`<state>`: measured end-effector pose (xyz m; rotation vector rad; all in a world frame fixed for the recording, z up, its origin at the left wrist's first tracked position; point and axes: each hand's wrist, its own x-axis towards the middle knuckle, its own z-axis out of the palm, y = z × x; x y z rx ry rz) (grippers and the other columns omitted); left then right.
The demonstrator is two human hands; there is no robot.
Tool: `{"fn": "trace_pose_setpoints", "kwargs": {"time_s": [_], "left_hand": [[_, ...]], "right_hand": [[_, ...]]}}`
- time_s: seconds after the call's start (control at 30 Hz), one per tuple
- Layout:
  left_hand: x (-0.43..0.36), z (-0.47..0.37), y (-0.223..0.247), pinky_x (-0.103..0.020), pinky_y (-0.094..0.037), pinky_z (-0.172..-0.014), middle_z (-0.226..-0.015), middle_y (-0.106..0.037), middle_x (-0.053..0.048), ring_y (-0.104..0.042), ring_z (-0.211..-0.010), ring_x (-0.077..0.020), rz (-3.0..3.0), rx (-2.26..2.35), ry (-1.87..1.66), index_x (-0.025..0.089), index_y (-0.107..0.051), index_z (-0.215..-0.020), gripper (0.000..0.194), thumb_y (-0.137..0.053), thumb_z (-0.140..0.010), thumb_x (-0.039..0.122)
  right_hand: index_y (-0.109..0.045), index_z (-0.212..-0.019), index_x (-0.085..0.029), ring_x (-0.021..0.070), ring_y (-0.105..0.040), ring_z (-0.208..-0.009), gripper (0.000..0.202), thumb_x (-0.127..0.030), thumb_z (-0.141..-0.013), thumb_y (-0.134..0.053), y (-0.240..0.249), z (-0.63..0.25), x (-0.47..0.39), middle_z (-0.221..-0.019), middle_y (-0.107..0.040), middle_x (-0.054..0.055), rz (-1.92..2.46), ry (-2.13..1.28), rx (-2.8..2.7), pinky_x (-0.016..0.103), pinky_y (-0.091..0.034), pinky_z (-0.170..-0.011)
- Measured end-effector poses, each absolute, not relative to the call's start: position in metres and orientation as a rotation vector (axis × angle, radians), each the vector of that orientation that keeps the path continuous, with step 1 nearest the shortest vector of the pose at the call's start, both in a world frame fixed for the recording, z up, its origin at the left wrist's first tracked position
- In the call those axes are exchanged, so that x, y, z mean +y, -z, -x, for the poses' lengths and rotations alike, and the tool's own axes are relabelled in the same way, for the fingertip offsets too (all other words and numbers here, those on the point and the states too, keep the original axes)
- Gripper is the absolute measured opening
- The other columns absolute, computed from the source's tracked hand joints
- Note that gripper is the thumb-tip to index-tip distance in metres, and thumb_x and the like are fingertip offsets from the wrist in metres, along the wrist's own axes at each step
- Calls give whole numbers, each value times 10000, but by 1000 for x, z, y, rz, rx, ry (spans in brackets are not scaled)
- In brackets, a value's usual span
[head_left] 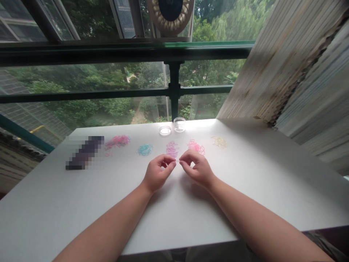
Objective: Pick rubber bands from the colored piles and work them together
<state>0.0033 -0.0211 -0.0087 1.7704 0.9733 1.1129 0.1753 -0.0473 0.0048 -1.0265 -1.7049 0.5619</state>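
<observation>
My left hand [159, 173] and my right hand [197, 168] meet over the middle of the white table, thumb and forefinger of each pinched together. Between the fingertips spans a thin, pale rubber band [177, 160], hard to make out at this size. Just beyond my left fingers lies a pile of purple rubber bands [171, 148]. Behind my right hand, a bright pink pile [195, 146] is partly covered by the knuckles. Farther left are a teal pile [144, 149] and a larger pink pile [120, 141]; a pale yellow pile [219, 142] sits to the right.
A clear round container [179, 125] stands at the table's far edge, with a clear lid [165, 131] beside it. A blurred-out dark object [85, 153] lies at the left. Beyond the white table [253, 196] are a green window railing [122, 52], a fan [171, 16] and a curtain [261, 62].
</observation>
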Motion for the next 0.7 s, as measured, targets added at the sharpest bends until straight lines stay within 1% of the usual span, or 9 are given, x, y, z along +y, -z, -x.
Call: {"fn": "trace_pose_setpoints", "kwargs": {"time_s": [0.33, 0.43, 0.5, 0.57, 0.63, 0.7], "left_hand": [[-22, -3, 7, -242, -462, -666, -797, -653, -42, -580, -726, -141, -1777, 982, -1093, 157, -638, -852, 141, -610, -780, 274], [-21, -3, 7, -242, -463, -668, -825, -650, -43, -578, -736, -139, -1769, 991, -1079, 159, -632, -878, 153, -603, -784, 277], [-21, -3, 7, -243, -463, -669, -846, -648, -44, -576, -740, -137, -1759, 1004, -1068, 161, -627, -897, 162, -598, -786, 276], [-21, -2, 7, -243, -462, -675, -851, -645, -42, -573, -742, -136, -1755, 1014, -1054, 163, -625, -902, 164, -594, -788, 276], [-21, -3, 7, -243, -461, -679, -847, -643, -40, -572, -743, -135, -1757, 1016, -1040, 165, -624, -898, 160, -591, -787, 276], [-21, -3, 7, -244, -461, -678, -848, -644, -40, -571, -740, -136, -1759, 1012, -1029, 166, -625, -894, 157, -590, -785, 274]], "right_hand": [[-573, -761, -181, 107, -505, -593, 68, -120, -760, -543, -2, -174, -47, -685, -542, 3, 1030, -519, -1727, 237, -446, -560], [-584, -761, -183, 111, -515, -608, 68, -128, -765, -544, -7, -185, -43, -710, -549, 11, 1029, -434, -1791, 238, -451, -574], [-600, -758, -182, 111, -521, -621, 73, -133, -764, -546, -12, -201, -37, -762, -567, 24, 1053, -330, -1838, 239, -451, -591], [-612, -747, -183, 108, -513, -608, 82, -133, -757, -547, -14, -223, -28, -777, -575, 26, 1161, -196, -1781, 236, -443, -591], [-627, -720, -186, 106, -494, -573, 84, -141, -743, -559, -13, -244, -19, -730, -574, 13, 1332, -89, -1741, 239, -422, -582], [-645, -698, -185, 108, -485, -557, 81, -152, -724, -575, -8, -259, -11, -687, -575, 5, 1481, -65, -1739, 243, -407, -584]]}}
